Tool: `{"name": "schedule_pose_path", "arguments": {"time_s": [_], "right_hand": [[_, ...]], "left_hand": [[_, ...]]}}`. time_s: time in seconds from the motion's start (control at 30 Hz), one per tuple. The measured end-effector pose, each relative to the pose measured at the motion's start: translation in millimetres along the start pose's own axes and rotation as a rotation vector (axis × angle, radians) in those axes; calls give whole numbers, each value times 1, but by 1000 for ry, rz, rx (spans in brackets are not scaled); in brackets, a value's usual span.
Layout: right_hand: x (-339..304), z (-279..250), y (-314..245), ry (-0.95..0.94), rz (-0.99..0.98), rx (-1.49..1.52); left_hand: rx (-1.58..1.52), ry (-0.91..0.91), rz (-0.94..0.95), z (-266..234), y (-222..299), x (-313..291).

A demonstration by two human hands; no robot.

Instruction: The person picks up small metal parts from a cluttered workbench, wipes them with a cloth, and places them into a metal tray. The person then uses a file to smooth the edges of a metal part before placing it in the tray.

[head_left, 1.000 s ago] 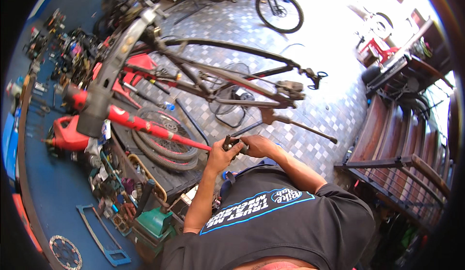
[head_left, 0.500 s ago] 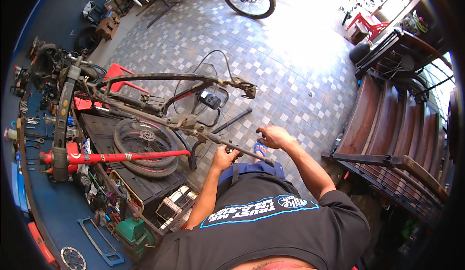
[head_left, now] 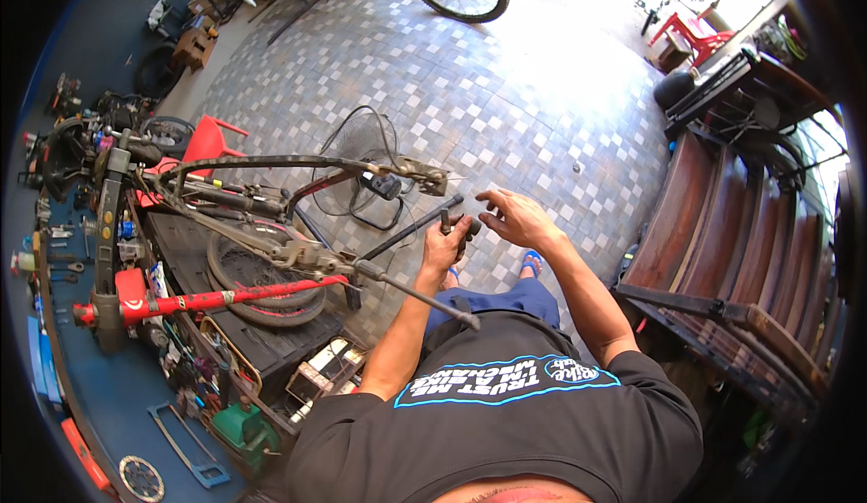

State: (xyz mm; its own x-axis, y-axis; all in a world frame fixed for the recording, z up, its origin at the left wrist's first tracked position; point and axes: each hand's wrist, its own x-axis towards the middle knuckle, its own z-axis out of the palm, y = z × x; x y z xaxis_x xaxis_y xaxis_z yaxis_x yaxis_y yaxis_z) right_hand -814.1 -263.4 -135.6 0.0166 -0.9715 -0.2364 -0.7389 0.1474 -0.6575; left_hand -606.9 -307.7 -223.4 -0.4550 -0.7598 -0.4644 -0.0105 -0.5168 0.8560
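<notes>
At left juts the bike frame; rightward, the left hand curls closed round a small dark part (too small to identify). The right hand, on it a second ago, hovers just beside, apparently empty, fingers loosely spread, leaving a one-handed hold.

small dark part, partly hidden

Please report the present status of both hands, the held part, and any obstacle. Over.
Left hand grips small dark part. Right hand open beside it, nothing visibly held. Dark rod crosses left forearm in view; contact unclear.
</notes>
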Motion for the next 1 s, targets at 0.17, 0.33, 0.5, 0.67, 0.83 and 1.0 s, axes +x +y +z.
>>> {"name": "schedule_pose_path", "arguments": {"time_s": [0.17, 0.33, 0.5, 0.67, 0.83, 1.0], "right_hand": [[7, -26, 37, 94, -168, 117], [-6, -84, 104, 10, -205, 123], [31, -145, 139, -27, -233, 182], [105, -181, 143, -44, -330, 242], [206, -200, 164, -132, -338, 194], [324, -240, 177, -152, -316, 212]], "left_hand": [[-210, 148, 108, 66, -8, 29], [-543, 369, -10, 135, -27, 61], [-626, 407, -6, 162, 1, 98], [-679, 430, 92, 160, 50, 168], [-779, 451, 164, 144, 93, 281], [-817, 573, 216, 96, 179, 376]]}}
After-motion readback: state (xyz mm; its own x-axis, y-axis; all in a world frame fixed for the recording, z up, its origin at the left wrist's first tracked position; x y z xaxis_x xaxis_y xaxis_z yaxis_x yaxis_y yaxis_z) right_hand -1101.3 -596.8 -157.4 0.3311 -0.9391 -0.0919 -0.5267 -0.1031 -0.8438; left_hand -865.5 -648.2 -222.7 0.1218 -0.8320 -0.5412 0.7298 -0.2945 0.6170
